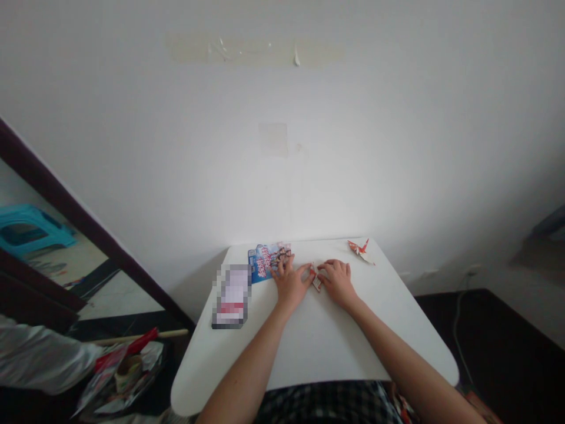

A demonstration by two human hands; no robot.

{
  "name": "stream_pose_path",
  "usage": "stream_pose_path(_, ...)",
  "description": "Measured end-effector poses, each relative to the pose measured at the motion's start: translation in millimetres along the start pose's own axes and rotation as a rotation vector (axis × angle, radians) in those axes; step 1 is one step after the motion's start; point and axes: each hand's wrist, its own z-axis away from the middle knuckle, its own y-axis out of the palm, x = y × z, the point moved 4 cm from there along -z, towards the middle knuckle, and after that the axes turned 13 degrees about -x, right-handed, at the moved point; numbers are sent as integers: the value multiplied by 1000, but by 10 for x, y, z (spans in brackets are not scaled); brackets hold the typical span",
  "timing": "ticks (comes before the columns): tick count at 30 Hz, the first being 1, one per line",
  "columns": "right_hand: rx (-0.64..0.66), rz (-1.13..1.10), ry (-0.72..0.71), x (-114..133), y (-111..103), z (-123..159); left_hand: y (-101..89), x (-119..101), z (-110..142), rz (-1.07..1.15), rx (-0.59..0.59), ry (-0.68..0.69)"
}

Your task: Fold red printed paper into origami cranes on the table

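**Folding a small paper piece on the white table**

Pressing from the head view, the left hand [289, 281] and right hand [338, 281] are pinching a partly folded paper [315, 279], probably mid-fold, on the table [318, 347]; a finished paper crane [361, 249] is lying near.

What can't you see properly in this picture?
- Folded paper piece, head view: mostly covered by the left hand and right hand.
- Object on the white table: pixelated.
- Printed leaflet: print too small to read.
- Paper crane: too small for detail.

paper crane [361, 250] right, phone [232, 295] left, on table [318, 347]
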Motion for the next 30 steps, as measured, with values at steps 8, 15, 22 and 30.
stream_pose_path(8, -173, -151, 29, -128, 42, -48, -9, -27, -7, 133, -82, 3)
stream_pose_path(15, -259, -426, 86, -159, 22, -74, 11, -28, -18, 243, -120, 5)
stream_pose_path(22, -369, -627, 128, -236, -125, -124, -38, -48, -32, 301, -197, 1)
stream_pose_path(30, -421, -563, 92, -295, -165, -152, -11, -40, -36, 322, -193, -43)
